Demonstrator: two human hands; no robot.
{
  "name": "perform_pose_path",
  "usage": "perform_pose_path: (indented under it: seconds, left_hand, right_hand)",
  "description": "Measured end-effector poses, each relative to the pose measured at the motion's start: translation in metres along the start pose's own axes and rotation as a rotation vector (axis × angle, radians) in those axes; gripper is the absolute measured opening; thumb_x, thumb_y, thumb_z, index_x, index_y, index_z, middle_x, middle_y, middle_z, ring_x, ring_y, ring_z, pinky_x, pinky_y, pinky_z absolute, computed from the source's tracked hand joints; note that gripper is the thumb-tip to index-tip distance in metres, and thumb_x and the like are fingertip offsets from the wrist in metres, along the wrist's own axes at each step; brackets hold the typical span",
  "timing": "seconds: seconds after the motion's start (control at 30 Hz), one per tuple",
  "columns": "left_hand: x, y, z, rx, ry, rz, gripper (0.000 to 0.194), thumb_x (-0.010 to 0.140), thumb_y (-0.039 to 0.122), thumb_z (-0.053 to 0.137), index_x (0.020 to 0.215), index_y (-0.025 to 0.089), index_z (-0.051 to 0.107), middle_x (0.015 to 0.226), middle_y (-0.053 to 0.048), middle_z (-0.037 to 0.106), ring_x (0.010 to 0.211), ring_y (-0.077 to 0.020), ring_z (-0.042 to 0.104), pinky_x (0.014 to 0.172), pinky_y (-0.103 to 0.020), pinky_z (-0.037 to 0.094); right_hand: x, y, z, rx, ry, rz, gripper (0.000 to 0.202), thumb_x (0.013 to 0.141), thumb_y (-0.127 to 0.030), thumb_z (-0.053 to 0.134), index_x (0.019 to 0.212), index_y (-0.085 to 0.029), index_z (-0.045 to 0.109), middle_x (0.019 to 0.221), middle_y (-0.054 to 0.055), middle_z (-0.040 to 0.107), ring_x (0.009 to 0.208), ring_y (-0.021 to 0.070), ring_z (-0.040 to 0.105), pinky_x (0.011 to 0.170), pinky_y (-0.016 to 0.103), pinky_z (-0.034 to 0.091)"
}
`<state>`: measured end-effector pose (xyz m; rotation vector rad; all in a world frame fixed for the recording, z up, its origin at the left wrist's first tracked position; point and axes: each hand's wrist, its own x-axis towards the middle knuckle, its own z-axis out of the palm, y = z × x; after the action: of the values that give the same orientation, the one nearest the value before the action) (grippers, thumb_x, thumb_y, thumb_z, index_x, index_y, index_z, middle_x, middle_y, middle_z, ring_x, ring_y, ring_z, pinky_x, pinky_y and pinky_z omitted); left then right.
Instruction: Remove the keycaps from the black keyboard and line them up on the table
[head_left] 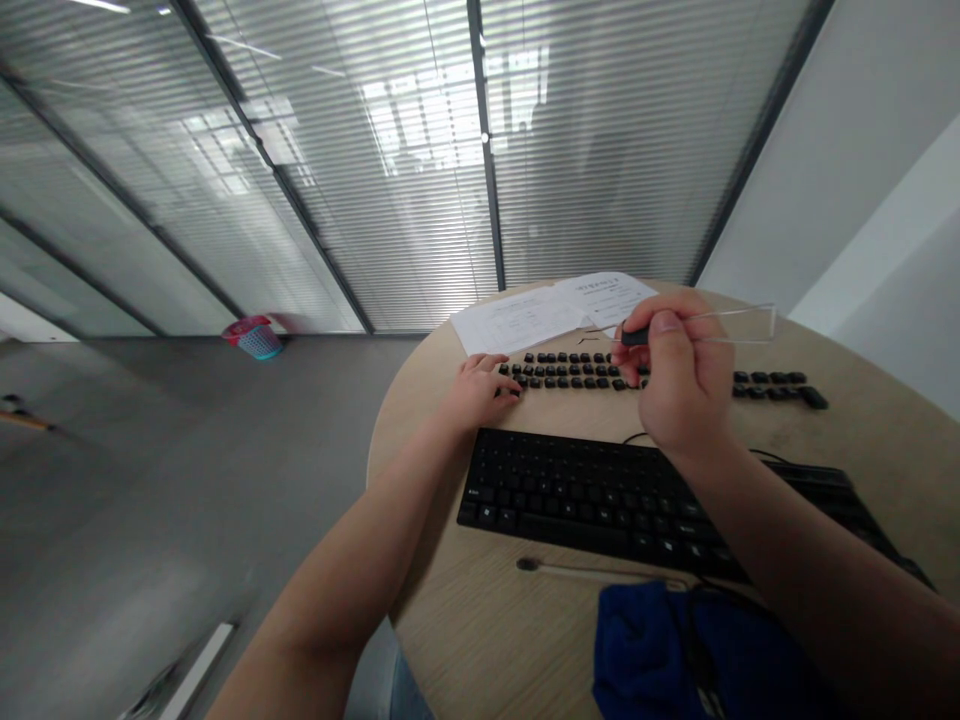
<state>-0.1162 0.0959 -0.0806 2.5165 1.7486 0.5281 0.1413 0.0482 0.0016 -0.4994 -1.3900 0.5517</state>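
My right hand point(682, 365) is raised over the rows of loose keycaps, closed around the black grip of a wire keycap puller point(636, 336). The puller's thin hooked ends point left, and its rectangular wire loop sticks out to the right. My left hand point(480, 392) rests at the left end of the loose black keycaps point(562, 370), fingers apart and touching or very near the end ones. Just below both hands lies a black keyboard point(577, 495), partly covered by my right forearm. Keycaps behind my right hand are hidden.
Printed white papers point(517, 320) lie at the table's far edge. A dark-tipped brush point(592, 572) and a blue cloth point(645, 640) with a black cable on it are in front of the keyboard. A red and blue basket point(255, 337) stands on the floor.
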Motion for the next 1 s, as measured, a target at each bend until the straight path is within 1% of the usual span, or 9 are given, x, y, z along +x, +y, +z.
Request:
perform_pose_path:
  seconds: [0.13,0.4,0.53,0.63,0.73,0.87,0.9,0.93,1.0]
  left_hand:
    - [-0.002,-0.001,-0.002,0.028,-0.012,-0.012,0.022,0.088,0.032,0.081,0.109,0.032,0.085,0.158,-0.009,0.055,0.146,-0.0387,0.043,0.122,-0.059,0.033]
    - [-0.002,-0.008,-0.004,0.037,-0.015,-0.031,0.028,0.087,0.032,0.081,0.114,0.028,0.083,0.157,-0.012,0.057,0.144,-0.0376,0.048,0.121,-0.058,0.037]
    - [-0.002,-0.008,-0.004,0.026,-0.001,-0.025,0.023,0.088,0.031,0.08,0.11,0.027,0.084,0.155,-0.011,0.058,0.143,-0.0371,0.049,0.121,-0.058,0.038]
    - [-0.002,-0.007,-0.003,0.011,0.02,-0.024,0.02,0.088,0.029,0.08,0.107,0.024,0.084,0.153,-0.013,0.059,0.142,-0.0382,0.05,0.12,-0.058,0.039]
    - [-0.002,-0.006,-0.004,-0.018,0.056,-0.025,0.027,0.085,0.026,0.083,0.111,0.021,0.082,0.152,-0.015,0.06,0.141,-0.038,0.052,0.12,-0.056,0.041]
    - [-0.003,-0.004,-0.014,-0.079,0.144,-0.031,0.032,0.089,0.024,0.08,0.12,0.021,0.076,0.15,-0.013,0.062,0.139,-0.0302,0.055,0.12,-0.048,0.041]
    - [-0.003,-0.004,-0.019,-0.102,0.179,-0.027,0.028,0.091,0.025,0.078,0.118,0.021,0.076,0.146,-0.012,0.065,0.136,-0.0279,0.057,0.118,-0.047,0.043]
    - [-0.004,-0.003,-0.023,-0.177,0.227,-0.003,0.023,0.091,0.026,0.076,0.113,0.021,0.076,0.135,-0.011,0.07,0.125,-0.0254,0.063,0.111,-0.044,0.048]
    - [-0.007,-0.001,-0.032,-0.349,0.181,0.019,0.013,0.094,0.028,0.071,0.103,0.02,0.077,0.107,-0.006,0.077,0.094,-0.0188,0.069,0.09,-0.036,0.054]
  right_hand:
    - [0.0,0.003,0.0,0.007,-0.011,-0.016,0.027,0.107,-0.042,0.054,0.089,-0.025,0.064,0.078,0.0,0.061,0.061,0.0141,0.058,0.053,0.03,0.047]
    - [-0.001,0.003,0.001,0.008,-0.016,-0.001,0.025,0.107,-0.041,0.054,0.09,-0.026,0.064,0.079,0.001,0.061,0.06,0.0152,0.058,0.053,0.031,0.048]
    - [-0.002,0.002,0.001,-0.017,-0.014,0.016,0.026,0.107,-0.041,0.053,0.09,-0.025,0.064,0.08,0.0,0.061,0.061,0.0138,0.059,0.054,0.029,0.049]
    - [-0.002,0.0,0.001,-0.012,-0.013,0.015,0.027,0.107,-0.04,0.054,0.089,-0.023,0.064,0.08,0.001,0.062,0.061,0.0128,0.06,0.054,0.028,0.049]
    - [-0.002,-0.002,0.002,-0.003,-0.017,0.014,0.028,0.106,-0.042,0.056,0.088,-0.024,0.065,0.08,0.001,0.062,0.062,0.013,0.06,0.053,0.028,0.048]
    - [-0.002,-0.002,0.001,0.037,-0.065,0.052,0.026,0.106,-0.046,0.058,0.091,-0.026,0.065,0.075,0.0,0.061,0.058,0.0145,0.058,0.047,0.028,0.041]
    - [-0.001,-0.002,0.001,0.047,-0.094,0.078,0.026,0.107,-0.047,0.057,0.092,-0.027,0.064,0.074,0.0,0.062,0.057,0.0148,0.057,0.045,0.028,0.038]
    - [-0.001,-0.002,0.0,0.051,-0.137,0.114,0.026,0.107,-0.048,0.055,0.095,-0.027,0.064,0.075,0.001,0.063,0.057,0.0151,0.057,0.044,0.028,0.035]
    - [-0.001,-0.006,-0.002,0.025,-0.28,0.211,0.028,0.108,-0.051,0.052,0.101,-0.027,0.065,0.081,0.002,0.067,0.058,0.0153,0.058,0.043,0.028,0.034]
